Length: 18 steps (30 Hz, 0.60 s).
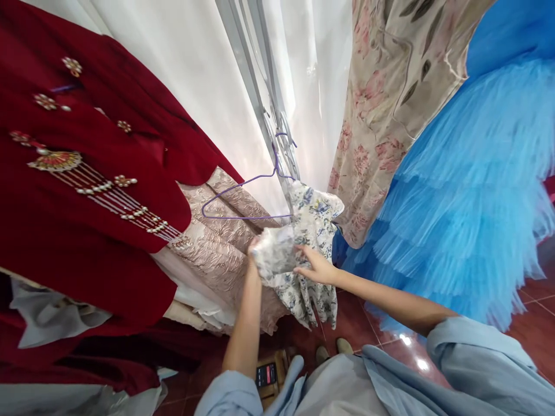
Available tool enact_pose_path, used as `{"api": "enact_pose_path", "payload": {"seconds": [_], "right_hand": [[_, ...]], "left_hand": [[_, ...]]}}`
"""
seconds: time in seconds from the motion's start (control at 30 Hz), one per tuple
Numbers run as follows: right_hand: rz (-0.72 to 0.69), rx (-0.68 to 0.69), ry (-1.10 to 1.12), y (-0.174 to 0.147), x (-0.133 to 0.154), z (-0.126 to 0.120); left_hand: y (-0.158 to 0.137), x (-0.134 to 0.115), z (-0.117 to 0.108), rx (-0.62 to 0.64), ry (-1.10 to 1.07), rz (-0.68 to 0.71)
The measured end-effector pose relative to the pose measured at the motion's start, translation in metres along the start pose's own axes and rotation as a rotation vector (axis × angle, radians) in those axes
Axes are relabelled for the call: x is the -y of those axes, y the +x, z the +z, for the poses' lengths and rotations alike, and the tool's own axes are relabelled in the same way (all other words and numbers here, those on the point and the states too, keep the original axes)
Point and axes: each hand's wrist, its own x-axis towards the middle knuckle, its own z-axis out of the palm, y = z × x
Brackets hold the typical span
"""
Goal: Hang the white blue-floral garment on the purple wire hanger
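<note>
A white dress [317, 222] with a blue floral print hangs by one side from a thin purple hanger [247, 217], whose left arm is bare. My left hand [254, 249] is closed on a bunched part of the dress at its left side. That part is blurred by motion and covers most of the fingers. On the other side, my right hand [319, 268] touches the fabric with its fingertips, thumb and fingers apart. The lower part of the dress hangs loose below both hands.
Left hangs a dark red garment [143, 260] with beaded ornaments, beside pink textured fabric [212, 248]. Right are a beige floral dress [368, 144] and a blue tiered tulle dress [459, 202]. A metal rail [249, 52] runs ahead. Below, a phone [266, 374] lies on a wooden surface.
</note>
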Motion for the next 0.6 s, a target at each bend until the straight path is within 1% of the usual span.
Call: {"api": "enact_pose_path", "payload": {"seconds": [0.03,0.1,0.13,0.17,0.2,0.27,0.33,0.37,0.4,0.43,0.47,0.5,0.53,0.57,0.6], "right_hand": [[-0.004,0.014,0.031,0.008,0.006,0.001],[0.023,0.142,0.140,0.017,0.017,0.003],[0.046,0.209,0.195,0.017,0.022,0.001],[0.075,0.262,0.229,0.015,0.027,-0.001],[0.108,0.311,0.229,0.009,0.032,-0.007],[0.156,0.435,0.145,-0.008,0.043,-0.025],[0.156,0.587,0.015,-0.028,0.051,-0.055],[0.143,0.630,-0.044,-0.037,0.055,-0.074],[0.129,0.630,-0.098,-0.044,0.058,-0.095],[0.123,0.590,-0.149,-0.050,0.060,-0.116],[0.130,0.521,-0.190,-0.053,0.063,-0.138],[0.142,0.445,-0.209,-0.055,0.065,-0.158],[0.153,0.374,-0.205,-0.054,0.068,-0.176],[0.155,0.319,-0.181,-0.051,0.072,-0.190],[0.142,0.297,-0.142,-0.046,0.077,-0.200]], "left_hand": [[-0.009,-0.001,0.015,-0.024,-0.034,-0.002],[-0.021,-0.006,0.036,-0.052,-0.136,0.036],[-0.023,-0.010,0.041,-0.033,-0.194,0.070],[-0.024,-0.014,0.043,0.016,-0.267,0.102],[-0.024,-0.019,0.044,0.104,-0.354,0.127],[-0.026,-0.029,0.044,0.381,-0.519,0.162],[-0.036,-0.033,0.047,0.685,-0.591,0.207],[-0.044,-0.033,0.050,0.811,-0.578,0.227],[-0.055,-0.031,0.054,0.913,-0.547,0.222],[-0.067,-0.028,0.059,1.005,-0.516,0.183],[-0.080,-0.024,0.063,1.084,-0.501,0.121],[-0.092,-0.020,0.068,1.135,-0.510,0.057],[-0.102,-0.018,0.072,1.136,-0.536,0.008],[-0.111,-0.017,0.076,1.078,-0.561,-0.013],[-0.117,-0.018,0.081,0.964,-0.577,-0.008]]}}
